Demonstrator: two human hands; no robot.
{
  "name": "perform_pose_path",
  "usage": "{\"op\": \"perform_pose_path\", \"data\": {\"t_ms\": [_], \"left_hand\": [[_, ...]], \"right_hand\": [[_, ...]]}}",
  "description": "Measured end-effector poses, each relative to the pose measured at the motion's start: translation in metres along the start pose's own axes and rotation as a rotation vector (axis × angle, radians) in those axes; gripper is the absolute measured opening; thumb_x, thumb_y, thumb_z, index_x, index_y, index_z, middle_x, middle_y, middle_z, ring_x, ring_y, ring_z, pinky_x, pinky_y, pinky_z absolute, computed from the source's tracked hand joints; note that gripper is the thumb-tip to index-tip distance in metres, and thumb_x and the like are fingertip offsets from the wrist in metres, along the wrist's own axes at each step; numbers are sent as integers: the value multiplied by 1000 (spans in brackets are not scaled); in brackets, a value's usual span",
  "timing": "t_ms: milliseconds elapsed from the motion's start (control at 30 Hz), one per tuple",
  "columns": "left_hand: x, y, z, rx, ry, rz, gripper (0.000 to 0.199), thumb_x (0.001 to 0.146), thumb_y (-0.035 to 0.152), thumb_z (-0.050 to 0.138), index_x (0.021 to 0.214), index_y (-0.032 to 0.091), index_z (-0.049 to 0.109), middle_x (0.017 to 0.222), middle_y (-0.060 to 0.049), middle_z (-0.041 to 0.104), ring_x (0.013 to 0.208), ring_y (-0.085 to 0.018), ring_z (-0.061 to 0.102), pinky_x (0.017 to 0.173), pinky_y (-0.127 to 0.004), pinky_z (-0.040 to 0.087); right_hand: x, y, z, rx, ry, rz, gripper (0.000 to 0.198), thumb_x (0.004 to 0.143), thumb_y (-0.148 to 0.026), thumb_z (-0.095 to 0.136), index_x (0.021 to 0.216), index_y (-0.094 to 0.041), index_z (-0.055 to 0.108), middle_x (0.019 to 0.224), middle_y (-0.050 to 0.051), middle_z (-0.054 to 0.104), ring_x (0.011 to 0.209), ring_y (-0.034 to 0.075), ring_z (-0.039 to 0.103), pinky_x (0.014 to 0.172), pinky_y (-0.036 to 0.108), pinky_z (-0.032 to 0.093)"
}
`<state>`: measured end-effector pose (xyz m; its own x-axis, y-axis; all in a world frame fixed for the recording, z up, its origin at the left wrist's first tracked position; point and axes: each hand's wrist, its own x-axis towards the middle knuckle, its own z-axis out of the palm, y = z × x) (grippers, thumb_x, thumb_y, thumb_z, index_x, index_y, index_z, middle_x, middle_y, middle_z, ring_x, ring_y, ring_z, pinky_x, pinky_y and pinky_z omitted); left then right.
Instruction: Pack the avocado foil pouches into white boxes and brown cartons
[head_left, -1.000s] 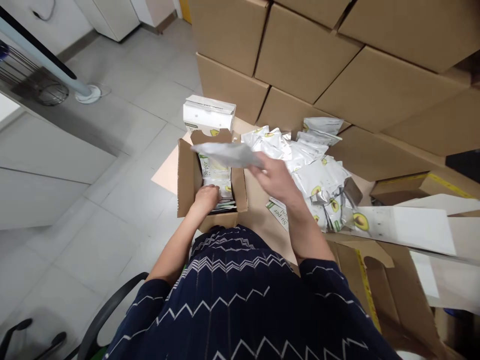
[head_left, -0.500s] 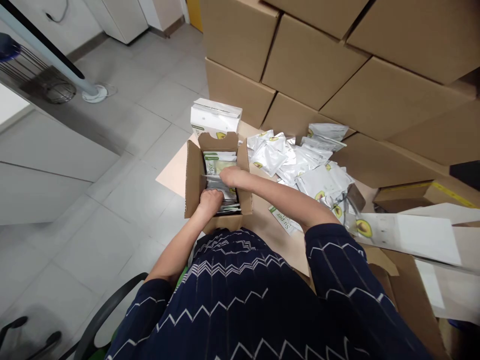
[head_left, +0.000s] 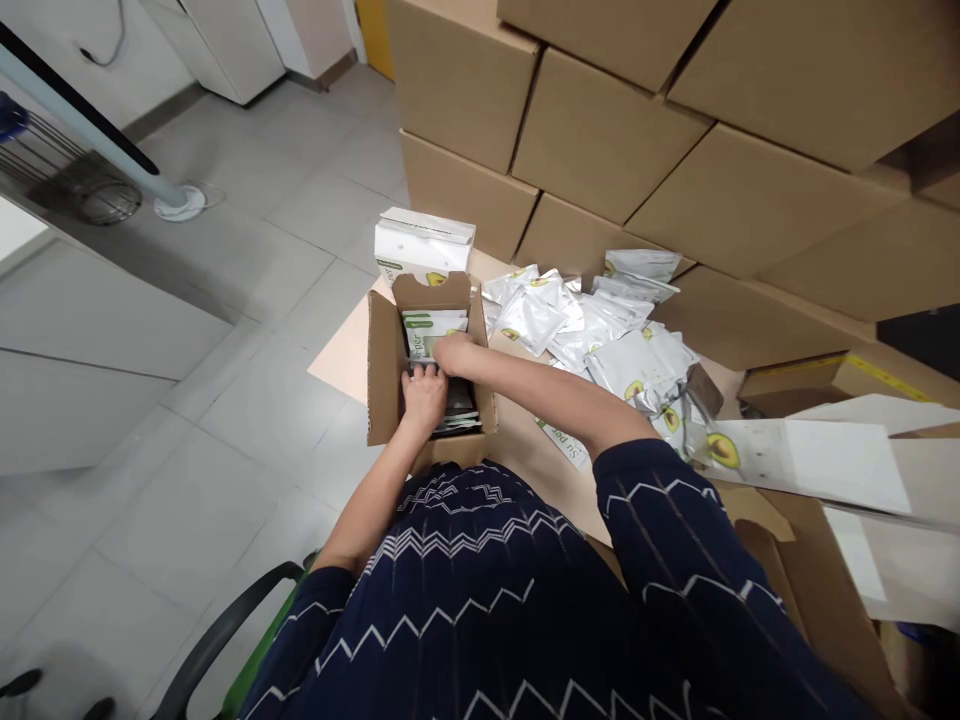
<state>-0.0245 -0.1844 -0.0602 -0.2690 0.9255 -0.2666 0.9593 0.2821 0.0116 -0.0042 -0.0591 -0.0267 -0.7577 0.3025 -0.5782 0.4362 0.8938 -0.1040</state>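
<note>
Packets (head_left: 424, 340) lined up inside the open carton (head_left: 384, 370), apparently steadied by the left hand (head_left: 425, 395), fingers slightly spread, perhaps to prevent slumping beside the right hand (head_left: 453, 355), fingers out of sight, either hand's grip impossible to tell.

The bare left forearm (head_left: 376, 492) stretches far to the left grip (head_left: 424, 400), back up with fingers (head_left: 419, 371) bent, while the bare right forearm (head_left: 551, 392) slants far and left to the right grip (head_left: 454, 354), curled just beside, fingertips hidden.
</note>
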Motion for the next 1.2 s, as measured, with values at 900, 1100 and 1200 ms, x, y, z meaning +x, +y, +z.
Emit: {"op": "perform_pose_path", "data": {"t_ms": [900,1100,1200], "left_hand": [[-5,-4,14,-62,40,-43,48,91,9,37,131,22,62,155,-12,42,140,-34,40,110,-50,39],[-8,-5,12,-88,43,-57,46,91,10,38,129,20,62,156,-13,41,139,-33,41,108,-46,40],[-10,-3,9,-93,56,-72,43,91,10,38,125,18,64,149,-15,48,134,-33,44,104,-45,42]], "right_hand": [[-40,194,120,339,349,917,93,81,-37,72,155,-5,23,148,31,38,140,35,35,112,46,28],[-57,178,123,472,340,892,50,83,-32,63,121,1,62,119,31,62,114,32,60,90,36,47],[-75,178,125,512,336,775,37,87,-27,53,114,-6,67,107,22,70,98,23,68,79,27,48]]}}
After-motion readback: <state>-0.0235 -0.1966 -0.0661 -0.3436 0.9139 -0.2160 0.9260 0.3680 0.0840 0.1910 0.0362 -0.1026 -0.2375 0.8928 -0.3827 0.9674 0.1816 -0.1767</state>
